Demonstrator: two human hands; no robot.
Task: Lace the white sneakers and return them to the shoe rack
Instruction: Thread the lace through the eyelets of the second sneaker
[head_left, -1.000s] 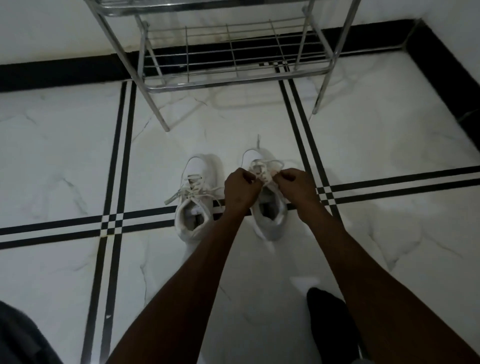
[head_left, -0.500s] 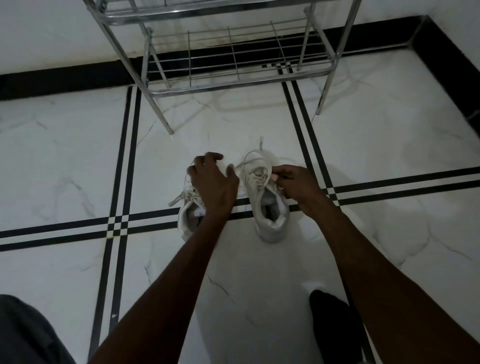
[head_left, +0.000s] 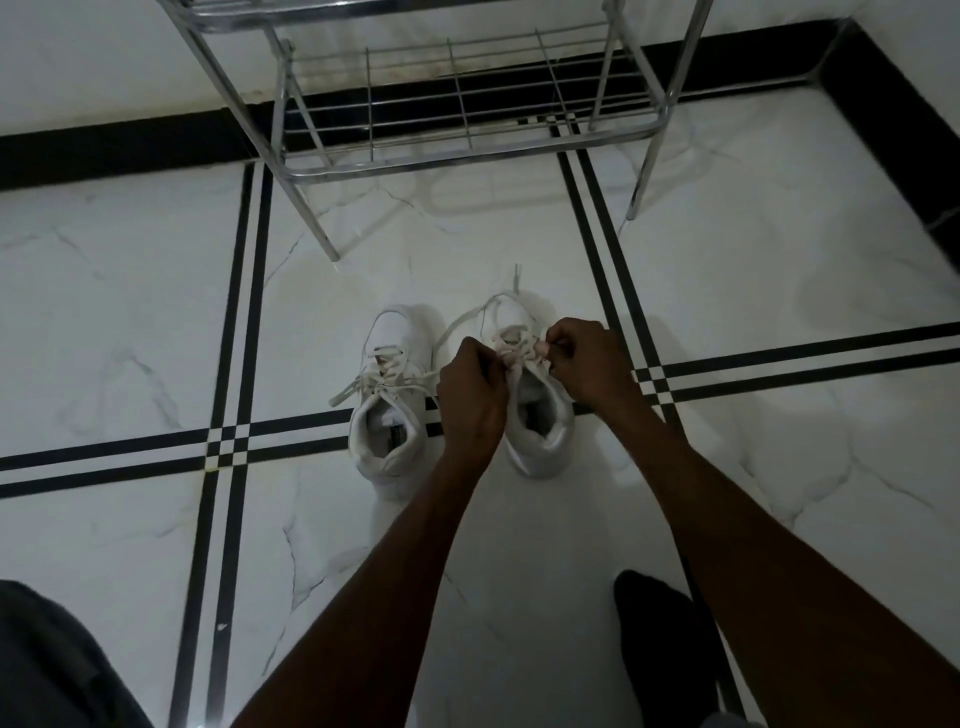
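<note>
The white sneakers sit side by side on the marble floor (head_left: 130, 322), toes pointing toward the shoe rack (head_left: 467, 104), which stands just beyond them against the wall. The left sneaker (head_left: 387, 410) has its laces crossed through the eyelets, with loose ends trailing out to the side. The right sneaker (head_left: 540, 415) is the one being worked on: both hands meet over its tongue. The left hand (head_left: 472, 395) is curled closed, fingers pinched on the lace (head_left: 511, 353) at the upper eyelets. The right hand (head_left: 587, 364) is likewise closed, thumb and fingertips nipping the lace from the other side. A loop and a free end of lace stick out ahead over the toe. The rack is bare chrome wire, its lower shelf holding nothing. A dark-socked foot (head_left: 665, 644) rests on the floor beneath the right forearm, and a dark trouser knee (head_left: 52, 660) shows at the lower left corner.
</note>
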